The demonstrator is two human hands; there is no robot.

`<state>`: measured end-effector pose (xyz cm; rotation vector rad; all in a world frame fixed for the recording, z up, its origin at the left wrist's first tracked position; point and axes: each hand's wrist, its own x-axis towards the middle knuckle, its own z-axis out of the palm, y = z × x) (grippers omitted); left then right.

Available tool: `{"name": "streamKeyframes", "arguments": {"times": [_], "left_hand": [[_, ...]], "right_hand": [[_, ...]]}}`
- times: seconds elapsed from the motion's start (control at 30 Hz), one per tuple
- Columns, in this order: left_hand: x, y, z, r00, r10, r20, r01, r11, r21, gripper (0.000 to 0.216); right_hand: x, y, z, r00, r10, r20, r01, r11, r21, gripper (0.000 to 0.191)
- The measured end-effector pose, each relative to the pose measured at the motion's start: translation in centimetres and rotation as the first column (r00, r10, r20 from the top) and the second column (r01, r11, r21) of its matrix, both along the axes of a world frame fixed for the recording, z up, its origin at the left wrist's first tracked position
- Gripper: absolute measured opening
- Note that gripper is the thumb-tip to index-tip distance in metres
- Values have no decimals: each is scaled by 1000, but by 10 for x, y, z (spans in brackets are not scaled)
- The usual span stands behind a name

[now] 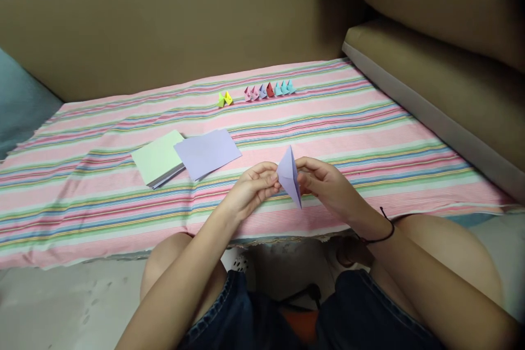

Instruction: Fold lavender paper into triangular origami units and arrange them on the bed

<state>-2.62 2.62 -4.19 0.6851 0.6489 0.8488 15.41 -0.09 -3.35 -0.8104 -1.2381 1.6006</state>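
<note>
A folded piece of lavender paper (289, 175) is held up between both hands, above the front part of the striped cloth. My left hand (259, 185) pinches its left corner between thumb and fingers. On the other side, my right hand (322, 181) has its thumb and forefinger closed at the paper's right edge; the remaining fingers are curled behind. The paper is diamond-like, with pointed top and bottom and a crease across its face. Left of my hands lie lavender sheets (209, 152), overlapping a stack of paper with a pale green sheet (159, 156) on top.
Small folded paper pieces stand in a row at the back: yellow ones (225, 99), then pink (251, 93), lavender, red (269, 90) and blue ones (285, 87). The striped cloth (123, 208) covers the surface. A brown backrest (184, 27) and stacked cushions (435, 76) border it.
</note>
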Motion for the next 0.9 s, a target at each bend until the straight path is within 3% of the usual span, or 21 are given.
{"name": "streamKeyframes", "arguments": {"times": [0.2, 0.4, 0.53, 0.63, 0.77, 0.83, 0.9], "left_hand": [[1, 1, 2, 999, 48, -25, -48, 999, 8, 25], [2, -2, 2, 932, 212, -295, -115, 943, 314, 19], [2, -4, 2, 896, 248, -367, -93, 916, 391, 22], [3, -4, 2, 908, 225, -352, -93, 931, 354, 22], [4, -5, 2, 947, 167, -276, -113, 973, 200, 23], [6, -6, 3, 955, 148, -257, -118, 985, 128, 25], [8, -8, 5, 967, 72, -243, -62, 997, 49, 31]], "right_hand": [[2, 1, -2, 995, -83, 46, 82, 996, 22, 21], [2, 2, -4, 984, -119, 132, 112, 992, 58, 21], [2, 2, -6, 958, -202, 203, 184, 977, 107, 18], [2, 0, -5, 938, -249, 239, 216, 964, 155, 15], [0, -2, -3, 949, -247, 197, 197, 950, 242, 15], [-1, -3, -3, 910, -342, 236, 241, 897, 370, 19], [-1, -4, -5, 792, -521, 318, 285, 777, 562, 25]]}}
